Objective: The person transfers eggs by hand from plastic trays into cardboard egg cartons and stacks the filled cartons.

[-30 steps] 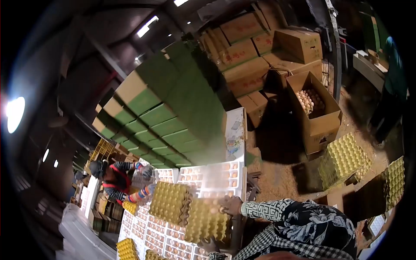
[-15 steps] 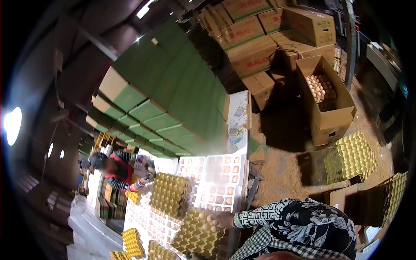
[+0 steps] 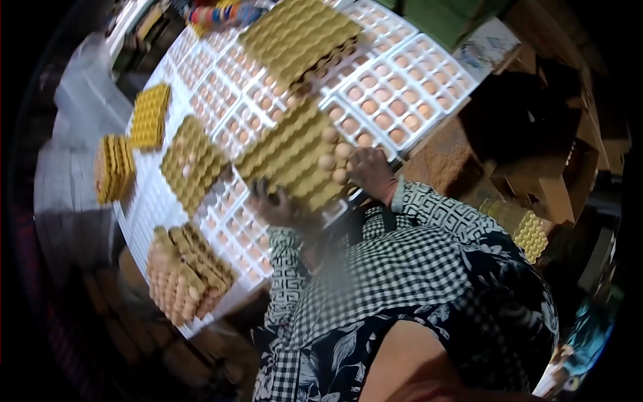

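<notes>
A yellow-brown egg tray (image 3: 284, 157) lies over white trays of eggs in front of me. Several brown eggs (image 3: 340, 155) sit together at its right end, and its other cups hold none. My left hand (image 3: 273, 203) grips the near left edge, fingers curled and slightly parted. At the right edge, my right hand (image 3: 374, 173) holds the tray beside the eggs, with its fingertips bent over the rim. Just beyond lies a stack of similar trays (image 3: 301, 37). White compartment trays (image 3: 404, 90) filled with eggs cover much of the table.
Yellow trays (image 3: 149, 117) and a smaller tray with a few eggs (image 3: 191, 161) lie left. A stack loaded with eggs (image 3: 184, 275) stands at the near left corner. Another person's striped sleeve (image 3: 224, 15) shows at the top. Cartons (image 3: 546, 191) stand on the right.
The view has swung down onto the table, bringing both my hands and the near trays into full sight. The egg tray remains between my hands, with the eggs at its right end.
</notes>
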`<state>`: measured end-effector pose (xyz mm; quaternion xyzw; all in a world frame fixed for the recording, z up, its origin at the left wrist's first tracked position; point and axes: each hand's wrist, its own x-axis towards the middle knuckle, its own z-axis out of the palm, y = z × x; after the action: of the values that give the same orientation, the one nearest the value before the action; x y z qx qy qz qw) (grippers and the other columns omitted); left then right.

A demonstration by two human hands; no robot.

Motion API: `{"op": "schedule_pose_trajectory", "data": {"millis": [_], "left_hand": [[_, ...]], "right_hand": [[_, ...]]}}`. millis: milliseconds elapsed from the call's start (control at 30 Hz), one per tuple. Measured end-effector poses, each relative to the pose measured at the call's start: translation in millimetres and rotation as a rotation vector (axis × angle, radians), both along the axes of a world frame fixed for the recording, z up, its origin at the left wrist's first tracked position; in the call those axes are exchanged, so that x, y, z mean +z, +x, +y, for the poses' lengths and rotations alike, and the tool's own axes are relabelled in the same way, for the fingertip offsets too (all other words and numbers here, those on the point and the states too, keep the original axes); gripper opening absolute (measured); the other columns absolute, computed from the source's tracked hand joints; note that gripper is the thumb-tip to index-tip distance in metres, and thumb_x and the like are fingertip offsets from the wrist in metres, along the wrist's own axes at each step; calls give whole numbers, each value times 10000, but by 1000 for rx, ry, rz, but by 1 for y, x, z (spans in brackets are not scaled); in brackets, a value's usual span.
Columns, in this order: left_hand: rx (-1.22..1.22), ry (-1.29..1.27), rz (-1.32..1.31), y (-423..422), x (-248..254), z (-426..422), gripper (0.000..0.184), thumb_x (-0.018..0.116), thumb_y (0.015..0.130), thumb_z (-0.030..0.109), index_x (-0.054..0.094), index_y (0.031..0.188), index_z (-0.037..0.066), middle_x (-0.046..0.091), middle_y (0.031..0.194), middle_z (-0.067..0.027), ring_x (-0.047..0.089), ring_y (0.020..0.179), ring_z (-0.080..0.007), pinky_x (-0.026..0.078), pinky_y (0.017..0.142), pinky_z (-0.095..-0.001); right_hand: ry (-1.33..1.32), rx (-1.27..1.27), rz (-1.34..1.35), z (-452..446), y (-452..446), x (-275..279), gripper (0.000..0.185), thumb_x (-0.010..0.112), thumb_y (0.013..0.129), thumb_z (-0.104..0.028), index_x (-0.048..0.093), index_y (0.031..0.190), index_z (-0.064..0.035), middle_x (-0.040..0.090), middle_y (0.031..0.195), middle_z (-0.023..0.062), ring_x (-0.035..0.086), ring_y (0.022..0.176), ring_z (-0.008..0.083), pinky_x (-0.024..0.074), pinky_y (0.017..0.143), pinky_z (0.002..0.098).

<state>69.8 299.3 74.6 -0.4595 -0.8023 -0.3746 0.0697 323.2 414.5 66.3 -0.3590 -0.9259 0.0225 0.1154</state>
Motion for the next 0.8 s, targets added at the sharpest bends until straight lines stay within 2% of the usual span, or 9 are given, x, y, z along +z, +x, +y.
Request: {"op": "schedule_pose_trajectory", "data": {"millis": [233,267,400,467,500,567,633,700,800], "left_hand": [[-640,-429,18,58,35,64,465,734,789,315,641,1198,113,623,1222,-97,555,1158,-290,392,1032,-448],[-669,-509,62,62,28,74,476,734,782,326,635,1198,118,625,1211,-97,556,1154,-287,390,1034,-455],[-778,-551,108,50,14,82,516,732,777,338,609,1226,116,624,1198,-97,558,1145,-287,386,1033,-465],[-716,-250,-319,33,14,72,427,660,808,251,600,1192,76,643,1062,-124,622,975,-283,499,873,-410],[-540,-176,-906,33,44,72,400,635,802,185,598,1179,57,650,1033,-131,640,952,-278,519,861,-389],[-357,120,-1660,21,50,76,330,547,782,41,604,1105,15,644,942,-110,651,879,-240,537,830,-328],[-425,-60,-1270,13,36,96,278,645,822,142,622,1068,16,638,935,-119,639,853,-237,534,824,-345],[-534,-306,-499,28,52,121,411,743,815,324,649,1095,38,623,1049,-169,637,893,-259,529,843,-394],[-565,-909,-42,69,67,147,520,728,812,414,599,1230,132,557,1228,-184,645,1027,-326,530,874,-429]], "right_hand": [[-642,-314,538,4,21,54,337,660,888,-254,606,1107,-4,653,1014,120,670,800,253,549,706,380],[-1131,-523,756,7,29,70,378,605,953,-263,578,1213,9,652,1120,119,666,935,254,567,806,391],[-1822,-356,1707,29,52,60,259,522,974,-130,586,1171,26,617,1141,113,612,1048,214,543,930,349],[-1053,56,844,52,45,62,245,571,947,-175,612,1087,21,593,1135,105,612,1032,209,539,920,333],[-1463,-303,704,64,26,88,221,625,904,-163,623,1065,-11,588,1063,66,603,959,170,534,828,292],[-794,-70,-38,61,-6,72,345,697,842,-200,603,1156,-94,593,1077,83,631,905,191,530,715,322],[-309,191,-307,60,-14,50,438,653,844,-232,547,1255,-124,605,1100,136,672,900,292,538,771,409],[-473,230,-122,77,-5,53,441,715,772,-278,613,1168,-115,637,986,142,665,874,295,532,760,413],[-957,188,469,96,35,48,491,719,786,-208,617,1242,-57,672,998,106,655,818,172,537,720,333]]}}
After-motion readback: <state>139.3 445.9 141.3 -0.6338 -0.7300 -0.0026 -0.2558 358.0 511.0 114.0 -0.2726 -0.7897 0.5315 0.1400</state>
